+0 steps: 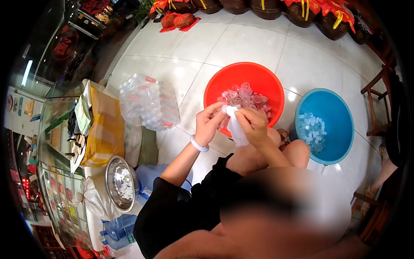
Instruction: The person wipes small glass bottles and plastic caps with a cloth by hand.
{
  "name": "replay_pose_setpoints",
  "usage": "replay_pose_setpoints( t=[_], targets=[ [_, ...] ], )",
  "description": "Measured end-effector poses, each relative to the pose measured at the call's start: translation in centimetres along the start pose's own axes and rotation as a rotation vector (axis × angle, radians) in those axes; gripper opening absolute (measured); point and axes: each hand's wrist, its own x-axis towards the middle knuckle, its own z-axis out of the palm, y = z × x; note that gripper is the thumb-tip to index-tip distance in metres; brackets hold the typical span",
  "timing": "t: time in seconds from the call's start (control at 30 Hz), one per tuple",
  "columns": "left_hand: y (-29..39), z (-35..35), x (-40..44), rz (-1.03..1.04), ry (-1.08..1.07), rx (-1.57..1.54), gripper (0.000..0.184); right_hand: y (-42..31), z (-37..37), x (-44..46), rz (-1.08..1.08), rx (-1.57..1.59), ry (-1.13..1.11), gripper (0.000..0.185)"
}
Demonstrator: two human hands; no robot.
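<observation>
A white cloth (236,129) hangs between my two hands, in front of the near rim of a red basin (274,86). My left hand (208,124) pinches something small and white at the cloth's top; its exact shape is too small to tell. My right hand (253,124) has its fingers closed on the cloth. Small clear and pinkish round pieces (246,95) lie in the red basin. To the right, a blue basin (334,116) holds clear and whitish pieces (312,131).
Wrapped bottles (148,101) stand on the tiles at left. Nearer are a taped box (103,125), a metal colander (111,190) with white pieces, and large water bottles (118,228). Dark jars (267,8) line the back. A person's leg (383,175) shows at right by wooden stools (373,101).
</observation>
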Motion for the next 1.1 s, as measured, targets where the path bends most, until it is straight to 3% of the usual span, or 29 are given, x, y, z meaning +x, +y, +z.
replay_pose_setpoints(
  t=[0.17,0.23,0.53,0.77,0.93,1.1],
  targets=[
    [-0.2,-0.1,0.4,-0.074,0.008,-0.289,0.019,0.6,0.1,-0.2,0.117,0.073,0.055,0.008],
    [0.0,-0.4,0.5,-0.164,-0.094,-0.544,0.021,1.0,0.1,-0.3,0.165,0.080,0.084,0.008],
    [-0.1,-0.1,0.2,-0.241,-0.150,-0.846,0.041,0.6,-0.1,0.2,0.101,0.046,0.062,0.005],
    [0.5,1.1,0.1,-0.180,-0.118,-0.616,0.041,0.4,-0.4,0.5,0.045,0.007,0.043,0.003],
    [0.2,1.7,-0.4,0.083,0.074,-0.132,0.035,0.4,-0.8,0.6,-0.014,-0.039,-0.003,0.004],
    [-0.1,1.7,-0.7,0.130,0.113,-0.099,0.033,1.1,-0.6,0.4,-0.068,-0.030,-0.040,0.003]
  ],
)
